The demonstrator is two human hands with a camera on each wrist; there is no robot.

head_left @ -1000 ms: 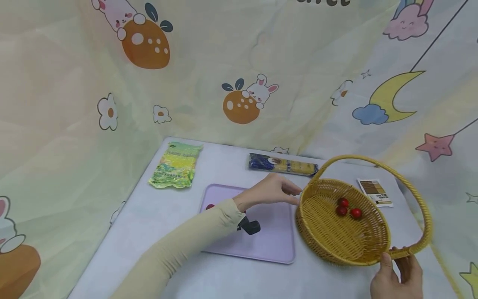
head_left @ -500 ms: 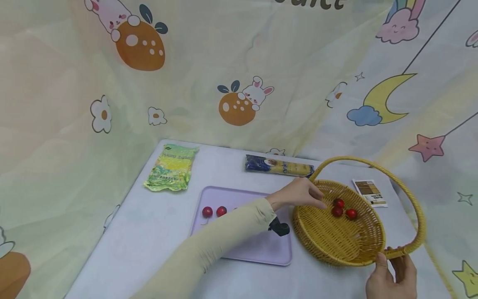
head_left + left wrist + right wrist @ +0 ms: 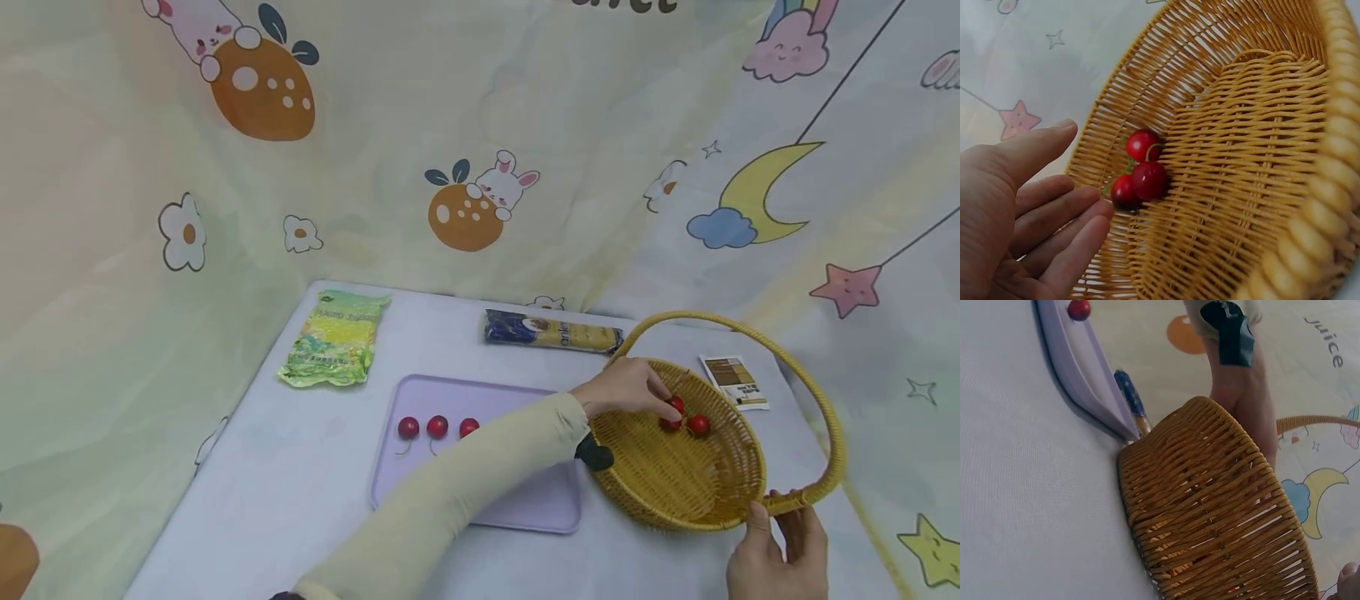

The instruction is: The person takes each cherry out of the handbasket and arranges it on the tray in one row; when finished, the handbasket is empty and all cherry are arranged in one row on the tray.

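My left hand point(image 3: 632, 388) reaches over the left rim of a yellow wicker basket point(image 3: 678, 487), fingertips right by three red cherries point(image 3: 1141, 169) inside. In the left wrist view its thumb and fingers are spread apart, with nothing between them. My right hand point(image 3: 780, 557) pinches the basket's near rim at the foot of the tall handle, thumb outside. Only a bit of its thumb point(image 3: 1349, 582) shows in the right wrist view. Left of the basket, more cherries with stems point(image 3: 437, 427) lie in a row on a lilac tray point(image 3: 525, 527), partly covered by my left sleeve.
A green and yellow packet point(image 3: 335, 337) lies at the back left of the white table point(image 3: 300, 467). Along the back edge is a long blue and yellow pack point(image 3: 553, 331). Behind the basket lies a small white and brown sachet point(image 3: 735, 383). A printed cloth hangs behind.
My left hand has moved right, from the basket's left rim to above the cherries inside. The cherries on the tray have come into view behind the arm. My right hand keeps its hold.
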